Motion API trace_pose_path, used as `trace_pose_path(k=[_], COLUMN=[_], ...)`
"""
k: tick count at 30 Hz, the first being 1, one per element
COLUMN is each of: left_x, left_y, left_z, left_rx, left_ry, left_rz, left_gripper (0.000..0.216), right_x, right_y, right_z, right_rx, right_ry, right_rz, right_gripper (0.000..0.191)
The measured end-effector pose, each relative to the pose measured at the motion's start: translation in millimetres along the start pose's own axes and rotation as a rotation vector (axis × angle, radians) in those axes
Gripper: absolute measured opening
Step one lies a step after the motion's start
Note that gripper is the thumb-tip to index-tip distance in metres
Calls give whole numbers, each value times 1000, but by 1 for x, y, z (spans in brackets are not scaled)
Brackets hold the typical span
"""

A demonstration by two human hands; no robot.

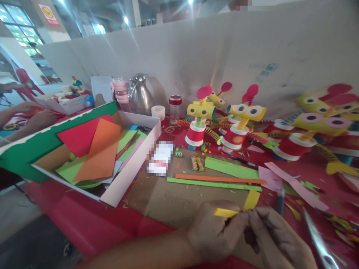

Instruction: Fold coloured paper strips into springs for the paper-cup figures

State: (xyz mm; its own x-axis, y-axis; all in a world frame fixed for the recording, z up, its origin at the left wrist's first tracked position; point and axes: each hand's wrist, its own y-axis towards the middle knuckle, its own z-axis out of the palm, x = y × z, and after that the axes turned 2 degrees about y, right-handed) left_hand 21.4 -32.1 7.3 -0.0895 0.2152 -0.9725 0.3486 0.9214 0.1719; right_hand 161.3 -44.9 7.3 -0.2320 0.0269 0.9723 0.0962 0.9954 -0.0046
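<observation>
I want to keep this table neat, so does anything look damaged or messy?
Yes. The green-and-white cardboard box has a ragged, whitish upper edge along its green side, as if torn. Small coloured paper scraps lie scattered over the red tabletop, looking like uncleared offcuts.

A brown cardboard sheet [157, 201] is presenting a matt surface on a desk [140, 224] whose red covering is looking smooth. Above the sheet, yellow paper [251, 200] is showing a smooth, matt face. Left of the sheet, a card box [131, 168] is exposing a rough, torn edge. Behind the sheet, a polished metal jug [141, 95] is gleaming; right of the sheet, a glossy metal blade [316, 235] is reflecting light.
</observation>
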Motion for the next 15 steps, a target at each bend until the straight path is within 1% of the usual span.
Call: trace_pose_path(k=[3,5,6,8,10,12,15], left_x=[2,3,3,2,0,-2,-3], left_y=[3,5,6,7,6,5,5], left_z=[1,1,1,1,1,0,-1], left_rx=[26,57,70,88,85,74,83], left_ry=[-142,-252,-300,-366,-371,-355,-361], left_rz=[-78,-113,-115,-93,-66,-80,-128], left_gripper=[40,39,38,37,38,41,43], right_x=[2,5,7,11,14,16,15], right_y=[4,5,5,3,0,-2,-4], right_z=[4,6,7,6,4,2,2], right_rx=[14,11,14,2,-16,-31,-36], right_ry=[277,346,321,205,100,76,119], right_rz=[167,212,202,129,75,71,109], right_gripper=[31,32,32,31,30,29,29])
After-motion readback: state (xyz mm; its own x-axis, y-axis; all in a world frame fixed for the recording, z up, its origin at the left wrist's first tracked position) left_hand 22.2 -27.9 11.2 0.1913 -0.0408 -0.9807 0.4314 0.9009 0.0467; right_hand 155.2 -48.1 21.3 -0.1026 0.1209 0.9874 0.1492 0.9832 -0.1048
